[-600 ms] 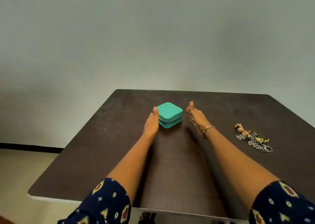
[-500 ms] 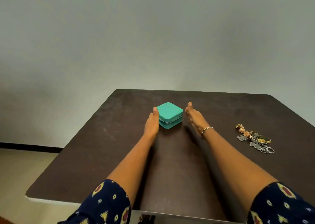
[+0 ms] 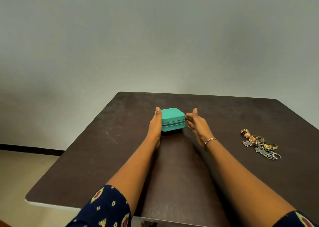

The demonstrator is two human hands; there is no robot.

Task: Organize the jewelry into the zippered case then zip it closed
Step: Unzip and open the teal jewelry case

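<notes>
One case [image 3: 172, 117], zipper side toward person, between left hand [image 3: 155, 125], right hand [image 3: 196, 125]

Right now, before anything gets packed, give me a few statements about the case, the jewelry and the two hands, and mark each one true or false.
1. The teal case is closed, with its zipper line showing along the front. True.
2. The jewelry pile lies to the left of the case. False: it lies on the right part of the table, well apart from the case.
3. The left hand lies with straight fingers against the case's left side. True.
4. The right hand holds a piece from the pile. False: it holds nothing. Its fingertips are at the case's right side, and a bracelet is on its wrist.
</notes>
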